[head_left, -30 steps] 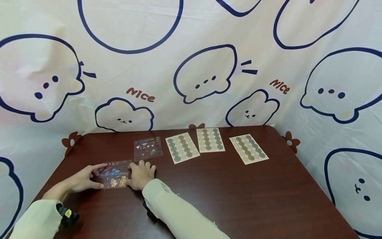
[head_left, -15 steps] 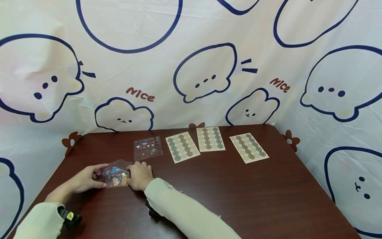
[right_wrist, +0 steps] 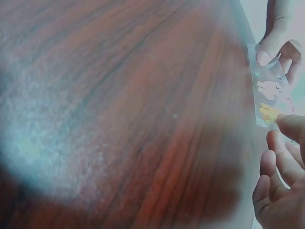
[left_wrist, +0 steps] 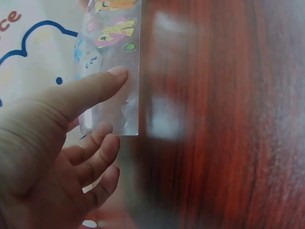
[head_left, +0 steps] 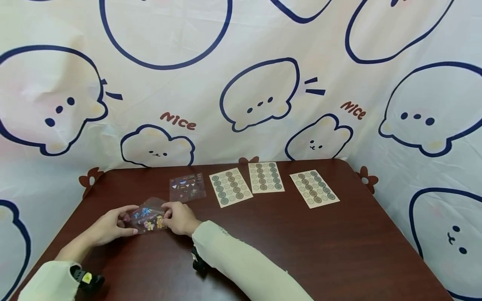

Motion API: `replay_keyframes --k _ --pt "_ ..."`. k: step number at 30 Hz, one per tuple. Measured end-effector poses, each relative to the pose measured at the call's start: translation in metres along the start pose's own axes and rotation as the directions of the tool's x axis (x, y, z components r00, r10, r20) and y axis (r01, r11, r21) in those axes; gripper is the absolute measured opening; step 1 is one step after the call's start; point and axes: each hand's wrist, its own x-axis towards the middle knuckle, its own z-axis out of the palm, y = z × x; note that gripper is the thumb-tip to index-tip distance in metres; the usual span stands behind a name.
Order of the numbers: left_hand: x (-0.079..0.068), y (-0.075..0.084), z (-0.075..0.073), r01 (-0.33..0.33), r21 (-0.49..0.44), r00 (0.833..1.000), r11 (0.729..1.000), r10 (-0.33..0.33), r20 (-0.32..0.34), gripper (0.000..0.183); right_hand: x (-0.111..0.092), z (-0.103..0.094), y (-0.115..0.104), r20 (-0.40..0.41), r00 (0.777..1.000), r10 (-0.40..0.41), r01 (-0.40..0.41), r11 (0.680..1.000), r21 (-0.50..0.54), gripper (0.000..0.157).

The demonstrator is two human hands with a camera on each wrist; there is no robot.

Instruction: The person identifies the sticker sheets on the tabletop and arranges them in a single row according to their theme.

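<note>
A clear sticker sheet (head_left: 148, 217), left of centre in the frame, had lain flat a second earlier; now it bowed upward, apparently secured for handling. The left hand (head_left: 108, 228) pinched its left end between thumb and fingers, the right hand (head_left: 181, 218) its right. Beyond, on the bench (head_left: 271, 242), lay a second clear sheet (head_left: 187, 188) and three pale sheets (head_left: 230, 187).

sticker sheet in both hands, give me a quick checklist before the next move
1. Left hand grip on the clear sticker sheet: ok, thumb on its face.
2. Right hand grip: ok, pinching the opposite end.
3. Sheet lying flat: not ok, its far edge peaks instead of running straight.
4. Every sticker in place: cannot tell, fingers cover parts.
5. Second clear sheet resting on the table: ok.
6. Three cream sheets clear of both hands: ok.
</note>
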Motion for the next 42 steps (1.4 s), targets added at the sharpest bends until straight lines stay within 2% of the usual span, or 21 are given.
replay_keyframes --k 8,12,17,23,27,33,42 --pt "-0.005 0.006 -0.004 -0.003 0.047 0.998 0.999 0.006 -0.056 0.073 -0.005 -0.007 -0.003 -0.04 0.998 -0.057 0.057 0.998 0.004 0.046" --pt "-0.012 0.01 0.001 -0.028 0.051 0.996 0.998 0.032 -0.08 0.072 -0.014 -0.009 0.0 -0.028 0.997 -0.078 0.079 0.997 0.005 0.048" --pt "-0.018 0.018 0.007 -0.011 0.076 0.994 0.997 0.019 -0.112 0.072 -0.021 -0.012 0.007 -0.024 0.994 -0.103 0.103 0.995 -0.001 0.049" --pt "-0.017 0.026 0.011 0.004 0.116 0.998 0.993 0.004 -0.068 0.075 -0.024 -0.017 0.011 -0.001 0.99 -0.142 0.141 0.982 -0.128 0.049" --pt "-0.017 0.028 0.012 0.01 0.153 0.998 0.988 0.0 -0.065 0.076 -0.026 -0.021 0.008 0.029 0.986 -0.162 0.164 0.968 -0.19 0.049" --pt "-0.022 0.026 0.013 0.001 0.133 0.999 0.991 0.006 -0.053 0.074 -0.032 -0.021 0.001 0.066 0.985 -0.162 0.172 0.968 -0.183 0.048" --pt "-0.033 0.018 0.021 -0.007 0.043 0.999 0.999 0.005 0.045 0.075 -0.045 -0.012 0.009 0.11 0.984 -0.138 0.158 0.966 -0.206 0.053"
